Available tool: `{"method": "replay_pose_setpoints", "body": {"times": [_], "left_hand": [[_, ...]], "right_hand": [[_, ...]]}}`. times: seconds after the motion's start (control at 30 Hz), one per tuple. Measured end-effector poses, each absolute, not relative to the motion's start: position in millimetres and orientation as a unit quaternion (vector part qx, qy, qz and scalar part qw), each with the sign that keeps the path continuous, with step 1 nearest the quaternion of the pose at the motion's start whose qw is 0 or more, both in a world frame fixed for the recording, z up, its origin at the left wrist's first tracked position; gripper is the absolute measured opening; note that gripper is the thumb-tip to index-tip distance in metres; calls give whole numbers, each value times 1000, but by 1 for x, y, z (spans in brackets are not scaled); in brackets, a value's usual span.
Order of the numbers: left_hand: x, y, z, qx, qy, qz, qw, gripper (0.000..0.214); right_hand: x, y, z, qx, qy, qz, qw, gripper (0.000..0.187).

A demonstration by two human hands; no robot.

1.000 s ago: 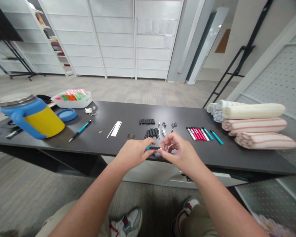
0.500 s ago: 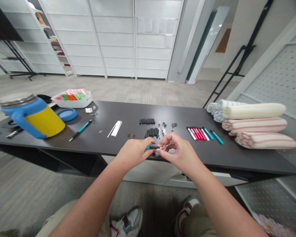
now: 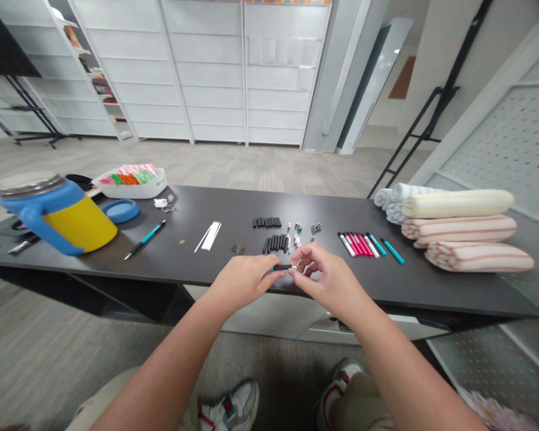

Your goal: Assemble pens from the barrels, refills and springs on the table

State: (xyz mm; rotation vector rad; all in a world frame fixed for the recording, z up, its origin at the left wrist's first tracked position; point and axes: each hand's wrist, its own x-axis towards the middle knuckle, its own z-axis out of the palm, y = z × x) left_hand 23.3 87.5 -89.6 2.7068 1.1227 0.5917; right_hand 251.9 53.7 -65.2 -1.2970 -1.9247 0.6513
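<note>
One dark desk carries everything; over the middle of its near edge is a teal-and-black pen barrel. The left hand pinches its teal part, the right hand its opposite end with thumb and fingertips. It should be light and stiff, the teal perhaps slick, so the black section likely grips best. Less teal shows past the left fingertips than half a second ago.

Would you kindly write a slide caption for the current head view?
Left hand holds a teal-and-black pen piece, right hand pinching its end, near black tubes on a dark table.
</note>
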Motion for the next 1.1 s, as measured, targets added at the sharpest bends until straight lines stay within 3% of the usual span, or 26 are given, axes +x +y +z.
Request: {"method": "replay_pose_setpoints", "body": {"times": [0.17,0.37,0.6,0.8,1.1], "left_hand": [[24,88,-90,907,372,189,63,27],[26,87,-87,906,380,178,46,28],[26,87,-84,907,382,174,35,29],[27,86,-83,902,390,179,42,29],[26,87,-82,898,397,184,48,30]], "right_hand": [[254,54,-65,-501,-753,244,350,14],[269,61,-61,-548,-706,180,410,13],[288,68,-64,-598,-708,55,371,18],[296,88,-65,-584,-753,-44,298,17],[298,151,-56,-622,-773,-78,101,22]]}}
